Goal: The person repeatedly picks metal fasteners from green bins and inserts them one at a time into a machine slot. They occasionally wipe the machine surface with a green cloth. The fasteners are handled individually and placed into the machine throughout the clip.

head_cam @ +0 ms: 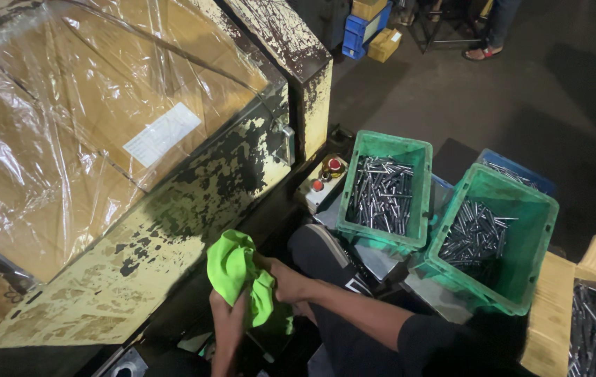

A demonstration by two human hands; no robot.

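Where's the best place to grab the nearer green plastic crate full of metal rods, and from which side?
Probably by the top rim of the nearer green plastic crate, at its two short ends, coming from above. It sits tilted, its open mouth leaning toward the other green plastic crate, with loose thin metal rods piled inside, so a level two-sided lift should keep them from sliding out. The rim stands proud and looks unobstructed.

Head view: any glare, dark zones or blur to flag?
Head view: glare streaks across the plastic sheet over the cardboard; floor at upper right and bottom edge fall into deep shadow; green cloth in both hands looks oversaturated; metal rods in the green crates stay fairly sharp.
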